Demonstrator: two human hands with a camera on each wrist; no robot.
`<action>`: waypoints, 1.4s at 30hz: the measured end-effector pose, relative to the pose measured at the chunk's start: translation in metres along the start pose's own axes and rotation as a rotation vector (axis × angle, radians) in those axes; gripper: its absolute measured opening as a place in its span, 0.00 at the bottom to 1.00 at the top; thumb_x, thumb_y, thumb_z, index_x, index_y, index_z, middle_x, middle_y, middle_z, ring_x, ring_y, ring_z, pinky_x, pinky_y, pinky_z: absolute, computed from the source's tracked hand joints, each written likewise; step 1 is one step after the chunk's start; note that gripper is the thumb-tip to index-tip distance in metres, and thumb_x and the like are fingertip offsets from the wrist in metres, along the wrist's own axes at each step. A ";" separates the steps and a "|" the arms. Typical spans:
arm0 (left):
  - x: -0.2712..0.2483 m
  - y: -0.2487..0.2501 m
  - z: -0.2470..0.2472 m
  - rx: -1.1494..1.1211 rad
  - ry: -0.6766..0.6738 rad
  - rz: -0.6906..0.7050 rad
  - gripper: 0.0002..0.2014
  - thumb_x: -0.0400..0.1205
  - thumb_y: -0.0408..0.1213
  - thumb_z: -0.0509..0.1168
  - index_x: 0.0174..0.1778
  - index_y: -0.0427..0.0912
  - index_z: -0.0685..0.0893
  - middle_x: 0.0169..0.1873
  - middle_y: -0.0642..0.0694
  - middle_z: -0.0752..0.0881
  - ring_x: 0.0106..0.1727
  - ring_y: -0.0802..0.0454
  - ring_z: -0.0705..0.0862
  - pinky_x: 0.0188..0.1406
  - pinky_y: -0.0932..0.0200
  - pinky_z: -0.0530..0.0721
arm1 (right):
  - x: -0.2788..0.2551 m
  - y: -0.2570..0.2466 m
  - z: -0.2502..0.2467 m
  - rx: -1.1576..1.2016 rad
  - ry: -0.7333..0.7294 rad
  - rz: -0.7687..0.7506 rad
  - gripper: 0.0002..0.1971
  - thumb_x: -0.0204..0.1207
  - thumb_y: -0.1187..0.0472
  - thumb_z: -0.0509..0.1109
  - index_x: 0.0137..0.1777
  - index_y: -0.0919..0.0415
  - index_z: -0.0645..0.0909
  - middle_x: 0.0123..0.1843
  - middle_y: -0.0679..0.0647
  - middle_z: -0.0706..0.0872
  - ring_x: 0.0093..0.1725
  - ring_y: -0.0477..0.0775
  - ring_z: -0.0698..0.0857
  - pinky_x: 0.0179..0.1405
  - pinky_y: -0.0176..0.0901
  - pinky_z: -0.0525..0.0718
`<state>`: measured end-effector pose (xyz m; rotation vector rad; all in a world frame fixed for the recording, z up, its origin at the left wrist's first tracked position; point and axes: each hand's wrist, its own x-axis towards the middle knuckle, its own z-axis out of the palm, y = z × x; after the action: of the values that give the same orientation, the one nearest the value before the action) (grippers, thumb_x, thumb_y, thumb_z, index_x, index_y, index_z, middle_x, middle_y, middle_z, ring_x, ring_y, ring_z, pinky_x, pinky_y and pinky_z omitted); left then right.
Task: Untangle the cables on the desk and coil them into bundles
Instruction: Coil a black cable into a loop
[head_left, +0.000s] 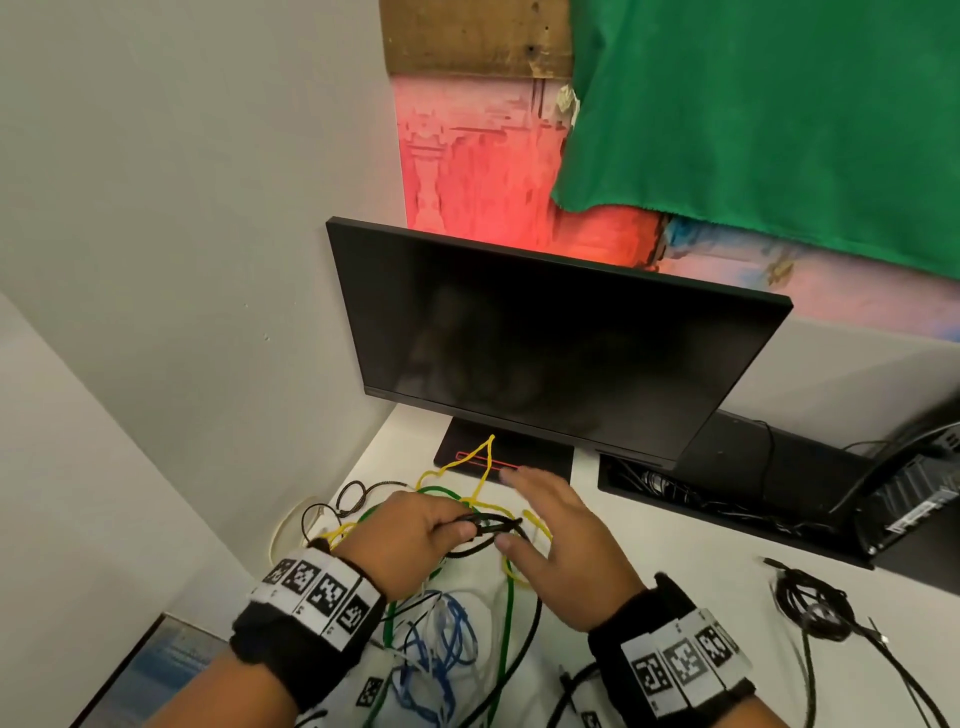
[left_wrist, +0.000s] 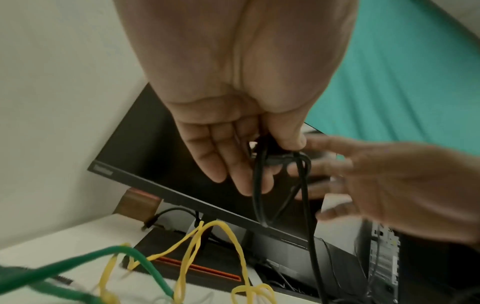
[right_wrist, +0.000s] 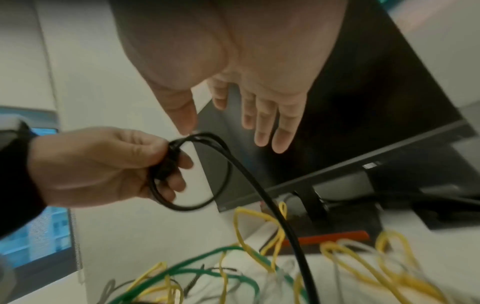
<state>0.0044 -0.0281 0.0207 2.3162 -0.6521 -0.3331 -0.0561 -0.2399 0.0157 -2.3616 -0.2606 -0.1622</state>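
My left hand (head_left: 431, 525) pinches a small loop of black cable (head_left: 493, 527) between thumb and fingers, above a tangle on the white desk (head_left: 675, 561). In the left wrist view the black cable (left_wrist: 259, 185) hangs down from the thumb. In the right wrist view the loop (right_wrist: 197, 170) sits in the left hand (right_wrist: 103, 164). My right hand (head_left: 561, 525) hovers just right of the loop with straight, spread fingers (right_wrist: 267, 123) and holds nothing. Yellow cable (head_left: 483, 467), green cable (head_left: 509, 613) and blue cable (head_left: 441, 649) lie tangled beneath both hands.
A black monitor (head_left: 545, 338) stands right behind the tangle, its base (head_left: 498, 457) under a yellow loop. A coiled black cable (head_left: 815, 603) lies at the right. A black cable tray (head_left: 727, 504) and a small computer (head_left: 914, 499) sit at the back right. A wall closes the left side.
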 end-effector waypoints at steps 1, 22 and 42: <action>0.002 0.002 0.000 -0.066 -0.007 -0.002 0.08 0.85 0.44 0.64 0.53 0.54 0.89 0.40 0.53 0.90 0.41 0.59 0.88 0.50 0.54 0.86 | 0.004 -0.004 -0.002 -0.035 0.010 -0.039 0.18 0.78 0.44 0.67 0.68 0.41 0.81 0.63 0.34 0.81 0.61 0.32 0.77 0.59 0.30 0.76; -0.005 0.011 -0.036 -1.028 0.232 -0.051 0.16 0.71 0.43 0.70 0.24 0.39 0.73 0.22 0.44 0.68 0.26 0.48 0.70 0.37 0.52 0.72 | 0.013 0.015 0.000 0.355 -0.030 0.478 0.14 0.81 0.41 0.67 0.48 0.52 0.81 0.47 0.50 0.88 0.38 0.50 0.90 0.38 0.44 0.85; 0.016 0.031 -0.035 -0.473 0.074 0.008 0.09 0.75 0.39 0.76 0.36 0.39 0.86 0.26 0.49 0.84 0.30 0.54 0.84 0.37 0.62 0.84 | 0.022 -0.035 -0.023 0.759 0.075 0.211 0.11 0.85 0.59 0.65 0.41 0.55 0.84 0.39 0.58 0.91 0.41 0.58 0.89 0.51 0.59 0.89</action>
<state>0.0213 -0.0364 0.0663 1.8641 -0.4842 -0.3535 -0.0440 -0.2282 0.0602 -1.6102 -0.0200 -0.0367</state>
